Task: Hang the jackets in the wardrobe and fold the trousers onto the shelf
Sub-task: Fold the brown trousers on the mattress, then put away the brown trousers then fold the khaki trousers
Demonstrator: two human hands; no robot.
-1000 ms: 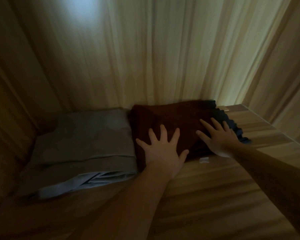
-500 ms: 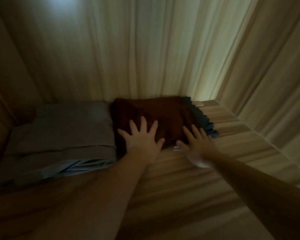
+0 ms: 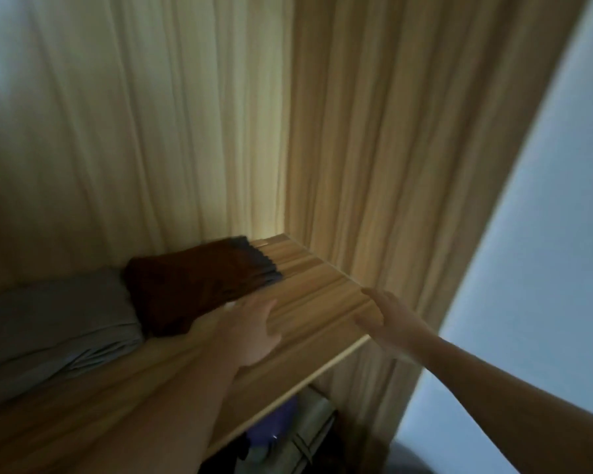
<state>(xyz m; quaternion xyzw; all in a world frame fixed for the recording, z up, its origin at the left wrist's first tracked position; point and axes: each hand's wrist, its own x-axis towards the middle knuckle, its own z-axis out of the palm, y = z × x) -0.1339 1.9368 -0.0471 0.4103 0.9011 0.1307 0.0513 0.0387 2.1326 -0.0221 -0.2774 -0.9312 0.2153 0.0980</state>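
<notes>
Folded brown trousers are lying on the shelf, just right of grey trousers. My left grip and right grip are hovering with fingers apart, empty. The left, just beside the near fold, is risking snagging it askew.

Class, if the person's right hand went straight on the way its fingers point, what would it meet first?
The right hand points across the bare shelf. Straight on, it probably passes right of the brown trousers and meets the wardrobe's back panel first; depth is unclear.
</notes>
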